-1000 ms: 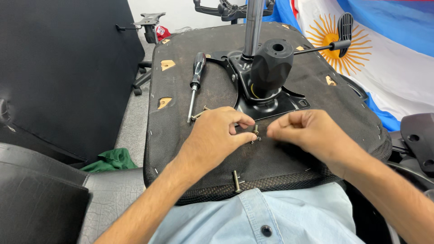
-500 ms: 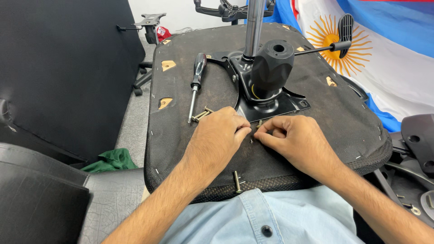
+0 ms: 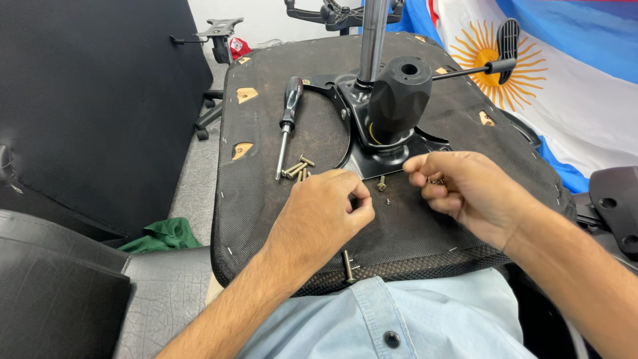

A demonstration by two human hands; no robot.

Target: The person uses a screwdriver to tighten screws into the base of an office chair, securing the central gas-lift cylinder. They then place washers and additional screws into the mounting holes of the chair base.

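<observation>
An upturned black chair seat (image 3: 266,199) lies across my lap. Bolted on it is a black metal mechanism plate (image 3: 372,159) with a chrome column (image 3: 371,40) and a black knob (image 3: 399,100). A brass screw (image 3: 381,183) stands at the plate's near edge. My left hand (image 3: 325,219) rests on the seat just left of that screw, fingers curled shut, with nothing visible in them. My right hand (image 3: 465,189) is to the right of the screw, its fingers closed on a small metal piece that barely shows.
A black-handled screwdriver (image 3: 289,113) lies on the seat beside a pile of several loose screws (image 3: 296,169). A long bolt (image 3: 347,266) sticks out at the seat's front edge. A lever with a paddle (image 3: 505,40) points right. A black backrest (image 3: 86,113), a green cloth (image 3: 163,234) and a striped flag (image 3: 571,86) surround the seat.
My hands, pinched together at the plate's near edge, have drawn apart. The right hand moved right, and a screw now shows standing between them.
</observation>
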